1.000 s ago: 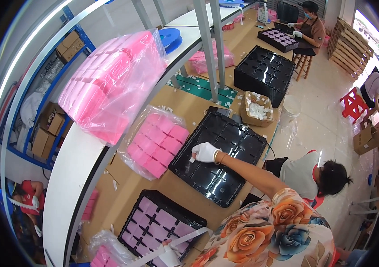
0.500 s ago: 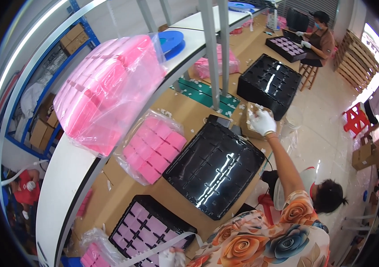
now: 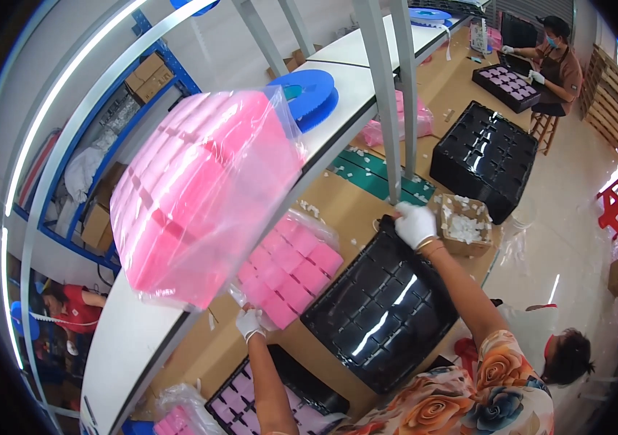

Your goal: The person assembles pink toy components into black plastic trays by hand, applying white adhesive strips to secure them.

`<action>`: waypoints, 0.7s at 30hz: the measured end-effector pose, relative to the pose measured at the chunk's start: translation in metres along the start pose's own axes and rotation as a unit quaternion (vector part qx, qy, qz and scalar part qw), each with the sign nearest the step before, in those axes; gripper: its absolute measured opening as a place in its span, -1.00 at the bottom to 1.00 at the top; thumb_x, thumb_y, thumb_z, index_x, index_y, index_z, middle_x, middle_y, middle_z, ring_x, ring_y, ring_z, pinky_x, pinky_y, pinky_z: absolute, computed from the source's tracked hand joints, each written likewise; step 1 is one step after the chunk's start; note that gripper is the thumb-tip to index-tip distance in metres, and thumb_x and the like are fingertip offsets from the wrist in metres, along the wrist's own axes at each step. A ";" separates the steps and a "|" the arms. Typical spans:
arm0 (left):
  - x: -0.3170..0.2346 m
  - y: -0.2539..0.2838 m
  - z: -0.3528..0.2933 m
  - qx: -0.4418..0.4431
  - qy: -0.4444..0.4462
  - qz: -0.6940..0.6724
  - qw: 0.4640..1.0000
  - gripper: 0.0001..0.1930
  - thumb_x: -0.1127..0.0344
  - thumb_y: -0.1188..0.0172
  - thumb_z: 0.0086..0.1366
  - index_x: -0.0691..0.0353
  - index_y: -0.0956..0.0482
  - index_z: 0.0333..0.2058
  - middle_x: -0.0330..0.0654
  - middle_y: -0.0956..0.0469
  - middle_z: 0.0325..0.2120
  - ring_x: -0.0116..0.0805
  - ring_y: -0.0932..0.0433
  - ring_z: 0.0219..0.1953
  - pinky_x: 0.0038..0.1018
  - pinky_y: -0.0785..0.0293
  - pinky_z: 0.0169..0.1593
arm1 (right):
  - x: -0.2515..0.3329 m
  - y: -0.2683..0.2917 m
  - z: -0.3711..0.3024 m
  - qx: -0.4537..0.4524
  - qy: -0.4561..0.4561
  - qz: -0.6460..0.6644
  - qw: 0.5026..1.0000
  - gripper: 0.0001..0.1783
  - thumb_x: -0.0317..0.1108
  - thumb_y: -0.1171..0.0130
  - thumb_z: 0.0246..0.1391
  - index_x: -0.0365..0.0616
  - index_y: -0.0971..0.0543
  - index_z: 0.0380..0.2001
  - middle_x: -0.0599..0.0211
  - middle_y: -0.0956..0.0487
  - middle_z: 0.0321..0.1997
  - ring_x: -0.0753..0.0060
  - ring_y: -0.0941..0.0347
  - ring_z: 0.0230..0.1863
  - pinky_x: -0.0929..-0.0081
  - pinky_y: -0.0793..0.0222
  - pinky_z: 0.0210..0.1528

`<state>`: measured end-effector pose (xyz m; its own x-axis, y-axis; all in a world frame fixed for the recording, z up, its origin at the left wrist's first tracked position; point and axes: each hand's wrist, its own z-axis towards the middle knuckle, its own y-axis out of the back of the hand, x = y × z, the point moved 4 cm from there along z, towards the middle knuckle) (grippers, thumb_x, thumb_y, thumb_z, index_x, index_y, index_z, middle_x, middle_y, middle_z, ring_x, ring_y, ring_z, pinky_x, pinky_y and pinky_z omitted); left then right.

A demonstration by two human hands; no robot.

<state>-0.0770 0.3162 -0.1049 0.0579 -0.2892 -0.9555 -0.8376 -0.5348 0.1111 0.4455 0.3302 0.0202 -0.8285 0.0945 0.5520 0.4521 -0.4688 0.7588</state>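
Note:
My left hand (image 3: 251, 320), in a white glove, is at the near left corner of a block of pink foam pads (image 3: 291, 264) in a clear plastic bag. Its fingers are curled by the bag's edge, and what they hold is hidden. My gloved right hand (image 3: 416, 223) is above the far corner of a stack of black moulded plastic trays (image 3: 385, 304). Its fingers are pinched together; anything between them is too small to name. Beside it stands a cardboard box (image 3: 465, 245) of small white pieces. Under my left forearm lies a black tray of lilac pads (image 3: 240, 391).
A big bag of pink foam (image 3: 200, 188) and a blue reel (image 3: 305, 98) rest on the white shelf above. Grey posts (image 3: 381, 109) rise from the table near a green mat (image 3: 367, 174). Another black tray stack (image 3: 483, 159) stands farther off. Co-workers (image 3: 559, 72) sit nearby.
My right hand has left the box of white pieces and moved to the tray stack's far corner. My left hand has moved up from the tray of lilac pads to the bagged pink foam.

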 end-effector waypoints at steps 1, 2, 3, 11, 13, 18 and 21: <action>0.007 0.007 0.026 -0.010 -0.024 0.049 0.998 -0.72 0.47 -0.09 0.19 0.42 -0.45 -0.11 -0.09 -0.55 -0.38 -0.44 -0.49 -0.54 -0.59 -0.40 -0.52 | 0.024 -0.026 0.001 0.051 0.020 0.071 0.996 -0.85 -0.32 -0.04 -0.08 -0.07 -0.57 -0.46 0.08 -0.57 -0.42 0.01 -0.52 -0.33 0.13 -0.42 -0.26; 0.014 0.014 0.047 -0.039 -0.004 0.043 0.998 -0.61 0.62 -0.04 0.09 0.37 -0.37 -0.05 -0.08 -0.49 -0.33 -0.36 -0.49 -0.51 -0.51 -0.39 -0.51 | 0.041 -0.056 0.003 0.072 0.046 0.119 0.989 -0.79 -0.31 0.00 -0.07 -0.06 -0.59 -0.38 0.05 -0.57 -0.33 -0.01 -0.50 -0.26 0.15 -0.42 -0.20; 0.017 0.016 0.060 -0.037 -0.009 0.049 0.998 -0.61 0.62 -0.04 0.09 0.37 -0.37 -0.05 -0.08 -0.49 -0.33 -0.36 -0.49 -0.51 -0.51 -0.39 -0.51 | 0.062 -0.082 0.008 0.167 0.052 0.126 0.976 -0.77 -0.30 -0.02 -0.08 -0.07 -0.59 -0.36 0.04 -0.57 -0.29 -0.05 -0.49 -0.22 0.18 -0.41 -0.14; 0.005 -0.021 0.078 -0.057 0.091 0.103 0.989 -0.37 0.56 -0.18 0.11 0.33 -0.12 0.14 -0.02 -0.47 -0.29 -0.40 -0.37 -0.69 -0.47 -0.28 -0.68 | 0.124 -0.229 0.033 0.289 0.011 0.046 0.956 -0.55 0.04 -0.24 -0.13 0.05 -0.60 -0.19 0.04 -0.53 -0.08 -0.03 -0.45 -0.05 0.25 -0.41 -0.01; 0.010 -0.011 0.084 -0.073 0.090 0.112 0.987 -0.41 0.59 -0.16 0.09 0.35 -0.18 0.11 -0.04 -0.49 -0.34 -0.42 -0.33 -0.74 -0.48 -0.25 -0.71 | 0.129 -0.254 0.030 0.270 0.048 0.043 0.961 -0.60 -0.02 -0.24 -0.13 0.02 -0.62 -0.23 0.06 -0.56 -0.16 0.01 -0.49 -0.12 0.26 -0.44 -0.08; 0.010 -0.015 0.073 -0.033 0.011 0.111 0.993 -0.69 0.66 -0.01 0.05 0.42 -0.55 -0.20 -0.17 -0.50 -0.56 -0.48 -0.31 -0.76 -0.57 -0.19 -0.74 | 0.121 -0.259 0.027 0.148 0.067 0.184 0.969 -0.74 -0.17 -0.21 -0.15 -0.06 -0.64 -0.38 0.12 -0.58 -0.34 0.05 -0.51 -0.30 0.26 -0.44 -0.21; -0.007 -0.004 0.043 -0.099 -0.058 0.154 0.981 -0.75 0.62 -0.02 0.11 0.41 -0.57 -0.22 -0.23 -0.50 -0.54 -0.52 -0.32 -0.74 -0.60 -0.21 -0.69 | 0.127 -0.212 0.022 0.132 0.046 0.264 0.954 -0.83 -0.33 -0.20 -0.15 -0.12 -0.61 -0.42 0.11 -0.57 -0.35 0.08 -0.51 -0.29 0.32 -0.44 -0.23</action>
<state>-0.0975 0.3540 -0.1105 -0.2532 -0.3756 -0.8915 -0.6836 -0.5826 0.4396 0.2519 0.4611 -0.0627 -0.4823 -0.1767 0.8580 0.8720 -0.1901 0.4511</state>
